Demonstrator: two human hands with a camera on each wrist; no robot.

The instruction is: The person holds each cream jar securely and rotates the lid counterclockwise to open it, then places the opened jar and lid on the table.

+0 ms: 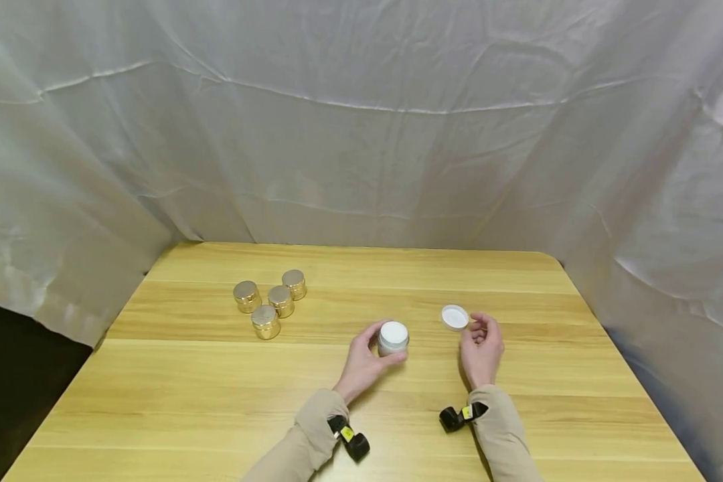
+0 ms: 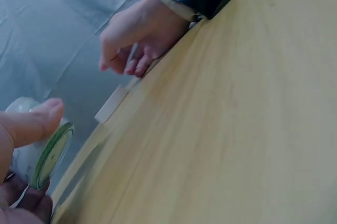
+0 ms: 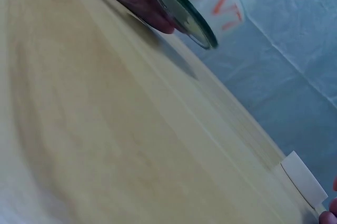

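Observation:
My left hand [image 1: 364, 367] grips a small jar [image 1: 393, 339] around its side, thumb on the near side, fingers behind. A white top faces up in the head view. Orange letters show on the jar's wall [image 3: 227, 10] in the right wrist view, and its base is raised over the table with a shadow beneath. A white lid [image 1: 454, 318] lies on the table with its hollow side up. My right hand [image 1: 483, 348] is just right of the lid, low over the wood, its fingers loosely bent and holding nothing; its fingertips are close to the lid's rim.
Several gold-lidded jars [image 1: 266, 323] stand grouped on the left part of the wooden table [image 1: 187, 402]. Pale grey curtain [image 1: 361, 154] hangs behind the table and along both sides. Black cameras [image 1: 355, 445] are strapped on both wrists over beige sleeves.

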